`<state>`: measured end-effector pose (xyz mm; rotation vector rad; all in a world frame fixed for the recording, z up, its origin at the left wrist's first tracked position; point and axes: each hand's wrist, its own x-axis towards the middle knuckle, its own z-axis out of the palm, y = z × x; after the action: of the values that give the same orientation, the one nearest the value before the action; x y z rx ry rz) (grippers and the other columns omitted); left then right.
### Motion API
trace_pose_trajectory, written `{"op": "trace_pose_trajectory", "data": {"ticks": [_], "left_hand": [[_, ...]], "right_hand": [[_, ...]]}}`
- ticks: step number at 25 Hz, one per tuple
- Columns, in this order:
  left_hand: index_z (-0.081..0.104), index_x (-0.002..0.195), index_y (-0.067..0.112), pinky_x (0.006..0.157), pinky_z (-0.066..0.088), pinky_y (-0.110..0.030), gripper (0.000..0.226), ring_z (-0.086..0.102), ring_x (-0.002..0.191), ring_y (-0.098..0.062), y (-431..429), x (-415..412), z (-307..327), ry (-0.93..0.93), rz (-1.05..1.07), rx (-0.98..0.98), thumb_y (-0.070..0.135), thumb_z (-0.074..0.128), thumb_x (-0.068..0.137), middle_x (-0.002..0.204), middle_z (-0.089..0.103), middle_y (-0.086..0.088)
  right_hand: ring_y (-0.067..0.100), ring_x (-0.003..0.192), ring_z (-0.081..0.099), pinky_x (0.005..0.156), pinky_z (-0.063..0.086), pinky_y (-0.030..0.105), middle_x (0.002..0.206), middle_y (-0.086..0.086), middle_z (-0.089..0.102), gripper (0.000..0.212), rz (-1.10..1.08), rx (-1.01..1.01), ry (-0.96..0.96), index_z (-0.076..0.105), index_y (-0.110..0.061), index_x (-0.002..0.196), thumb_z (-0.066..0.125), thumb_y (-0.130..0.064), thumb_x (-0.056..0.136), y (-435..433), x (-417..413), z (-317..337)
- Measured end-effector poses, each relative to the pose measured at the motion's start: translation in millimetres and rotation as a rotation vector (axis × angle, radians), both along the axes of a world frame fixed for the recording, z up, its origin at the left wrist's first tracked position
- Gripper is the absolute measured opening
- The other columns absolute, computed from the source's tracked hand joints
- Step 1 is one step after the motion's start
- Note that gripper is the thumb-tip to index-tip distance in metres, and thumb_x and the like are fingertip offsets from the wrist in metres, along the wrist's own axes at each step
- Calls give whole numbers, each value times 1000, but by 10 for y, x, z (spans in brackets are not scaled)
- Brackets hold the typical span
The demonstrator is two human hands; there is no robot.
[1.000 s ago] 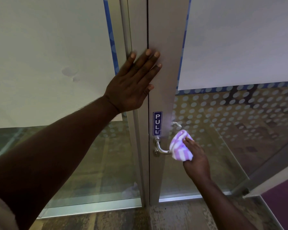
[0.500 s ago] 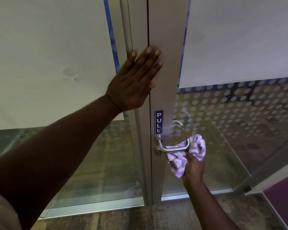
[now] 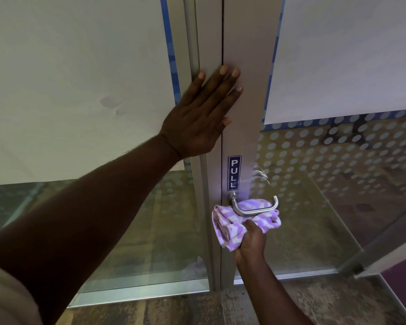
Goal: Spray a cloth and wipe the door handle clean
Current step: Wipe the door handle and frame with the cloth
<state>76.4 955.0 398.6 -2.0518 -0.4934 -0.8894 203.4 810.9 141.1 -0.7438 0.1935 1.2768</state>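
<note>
A silver lever door handle point(image 3: 256, 208) juts from the grey door frame point(image 3: 246, 113) below a blue PULL sticker point(image 3: 234, 172). A purple and white checked cloth point(image 3: 234, 222) is bunched behind and under the handle, touching it. My right hand point(image 3: 251, 240) grips the cloth from below. My left hand point(image 3: 202, 116) lies flat against the frame above the sticker, fingers spread, holding nothing. No spray bottle is in view.
Glass panels with white sheets point(image 3: 347, 55) and dotted film point(image 3: 338, 148) flank the frame. A second handle point(image 3: 260, 173) shows through the glass on the far side. A metal threshold point(image 3: 138, 294) runs along the patterned floor. An angled panel edge point(image 3: 384, 254) stands at right.
My right hand brought the cloth from the handle's outer end down beneath the lever, then slid left toward its base. My left hand stays pressed on the frame.
</note>
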Motion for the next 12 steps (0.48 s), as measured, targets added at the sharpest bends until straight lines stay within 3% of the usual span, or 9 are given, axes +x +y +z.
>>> {"op": "trace_pose_trajectory", "data": {"ticks": [1,3,4,6,9,10,12], "left_hand": [[38,159,0,130,16,-54,56,35,154,-43,-1,7,-1,1,1,0,30,35,112,164,40,-26],[38,159,0,130,16,-54,55,36,154,-43,7,13,-5,-4,-4,5,29,36,113,164,40,-26],[38,159,0,130,16,-54,55,36,154,-43,9,17,-8,-9,-6,9,29,36,113,164,40,-26],[38,160,0,130,15,-54,55,35,154,-43,10,20,-9,-12,-8,13,29,37,113,165,39,-26],[37,160,0,130,16,-54,55,35,154,-43,12,12,-20,-18,-16,22,28,38,113,165,39,-26],[37,160,0,130,16,-54,55,35,154,-43,17,6,-19,-20,-19,24,28,38,113,165,39,-26],[37,160,0,130,16,-54,55,35,154,-42,23,-3,-15,-24,-32,22,28,38,113,164,39,-26]], "right_hand": [[53,105,71,80,60,64,119,29,72,46,-14,57,33,58,-3,138,45,1,93,32,-36,31],[51,117,67,99,54,62,130,33,66,46,27,125,127,55,8,140,40,-5,98,90,-91,84],[49,126,62,110,47,60,136,31,63,48,67,125,170,55,10,140,39,-11,100,98,-115,113],[42,131,60,118,40,53,138,26,65,49,122,105,235,61,8,136,45,-13,94,101,-150,192],[32,111,68,112,46,42,114,17,75,38,142,78,173,69,0,119,49,-12,89,106,-178,291],[27,98,72,101,53,38,100,13,77,30,159,30,115,70,-4,111,44,-11,96,100,-183,331],[23,81,77,78,62,34,84,9,78,37,200,-32,56,76,-7,97,39,-8,99,47,-201,373]]}}
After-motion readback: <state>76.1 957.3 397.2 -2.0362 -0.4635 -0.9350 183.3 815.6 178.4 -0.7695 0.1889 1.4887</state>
